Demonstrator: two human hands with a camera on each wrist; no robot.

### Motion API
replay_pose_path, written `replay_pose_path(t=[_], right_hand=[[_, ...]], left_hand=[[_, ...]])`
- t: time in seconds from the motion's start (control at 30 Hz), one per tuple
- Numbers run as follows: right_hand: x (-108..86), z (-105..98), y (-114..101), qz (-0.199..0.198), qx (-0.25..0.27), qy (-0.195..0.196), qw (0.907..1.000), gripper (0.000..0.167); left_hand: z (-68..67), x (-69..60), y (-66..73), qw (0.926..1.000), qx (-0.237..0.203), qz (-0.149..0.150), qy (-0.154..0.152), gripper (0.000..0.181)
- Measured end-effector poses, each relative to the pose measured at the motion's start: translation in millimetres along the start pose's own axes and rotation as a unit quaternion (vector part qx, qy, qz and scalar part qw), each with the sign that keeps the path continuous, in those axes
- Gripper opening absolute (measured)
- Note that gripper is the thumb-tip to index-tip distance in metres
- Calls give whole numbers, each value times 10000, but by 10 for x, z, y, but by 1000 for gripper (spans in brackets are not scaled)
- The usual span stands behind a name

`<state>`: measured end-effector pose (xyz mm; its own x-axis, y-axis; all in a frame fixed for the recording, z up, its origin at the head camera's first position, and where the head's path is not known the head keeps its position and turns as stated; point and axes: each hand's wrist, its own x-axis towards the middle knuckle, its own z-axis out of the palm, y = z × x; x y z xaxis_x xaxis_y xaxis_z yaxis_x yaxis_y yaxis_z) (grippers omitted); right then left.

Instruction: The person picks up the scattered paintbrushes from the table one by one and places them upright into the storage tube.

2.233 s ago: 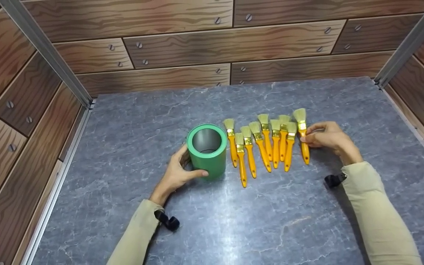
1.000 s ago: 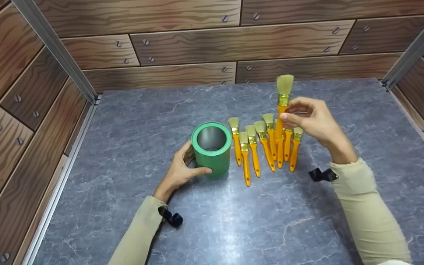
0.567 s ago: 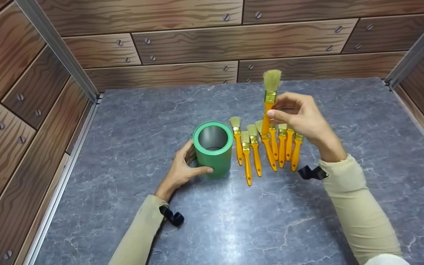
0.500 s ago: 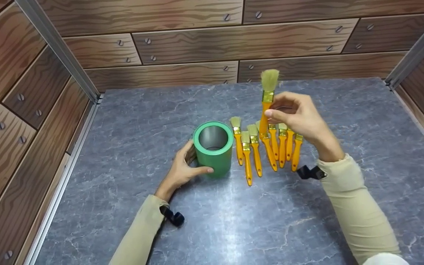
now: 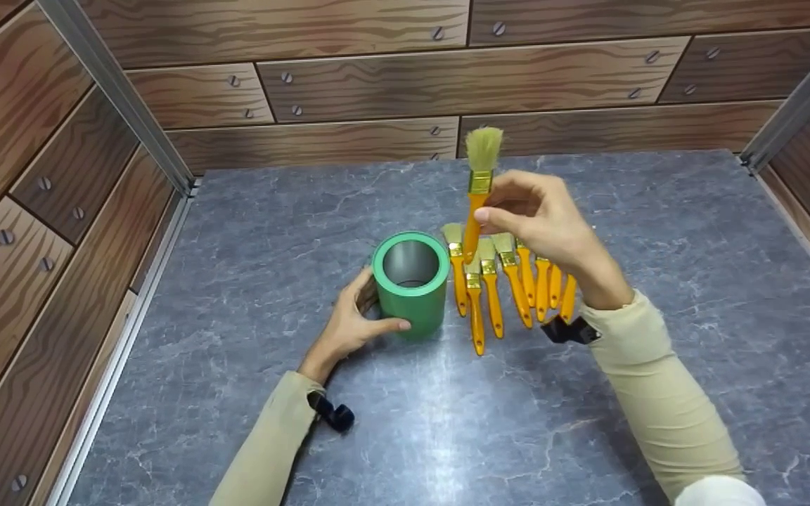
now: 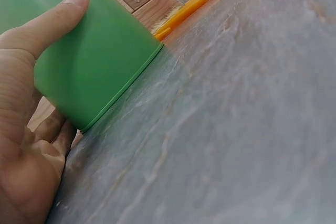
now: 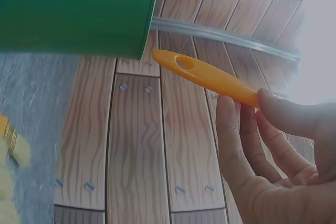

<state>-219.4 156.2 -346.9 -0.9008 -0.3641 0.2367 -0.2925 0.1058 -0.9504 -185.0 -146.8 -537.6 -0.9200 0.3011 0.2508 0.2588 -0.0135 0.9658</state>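
A green cylindrical holder (image 5: pixel 412 309) with an open top stands upright on the table; its inside looks bare in the head view. My left hand (image 5: pixel 350 325) grips it from the left, thumb across the front. In the left wrist view that thumb (image 6: pixel 58 22) presses on the green wall. My right hand (image 5: pixel 542 221) pinches a paintbrush (image 5: pixel 476 204) by its orange handle, bristles up, above the table right of the holder. The handle's holed end (image 7: pixel 184 62) points toward the holder in the right wrist view. Several more paintbrushes (image 5: pixel 493 302) lie beneath and beside it.
The grey marbled table (image 5: pixel 236 281) is bordered by wood-patterned walls (image 5: pixel 363 88) at the back and sides. Metal posts (image 5: pixel 124 105) stand at the back corners. Black wrist cameras (image 5: pixel 335 413) sit on both sleeves.
My right hand has picked up the rightmost paintbrush and carried it left and up, toward the holder. My left hand has kept its hold on the green holder.
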Motion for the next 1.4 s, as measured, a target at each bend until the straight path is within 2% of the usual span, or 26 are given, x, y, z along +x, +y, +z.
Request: replay_pose_path(t=[0.53,0.83,1.07,1.4], right_hand=[[93,359,-37,-272,179,-283,9991,19],[87,506,117,-195,-279,-595,9976,13],[68,576,181,-103,-640,-667,9957,16],[46,563,219,-169,-627,-750,9951,25]], left_hand=[[4,20,2,10000,22,49,13,104],[-3,26,17,10000,38,51,-38,103],[-7,24,15,10000,79,46,-30,103],[-8,15,-7,10000,71,4,-20,104]])
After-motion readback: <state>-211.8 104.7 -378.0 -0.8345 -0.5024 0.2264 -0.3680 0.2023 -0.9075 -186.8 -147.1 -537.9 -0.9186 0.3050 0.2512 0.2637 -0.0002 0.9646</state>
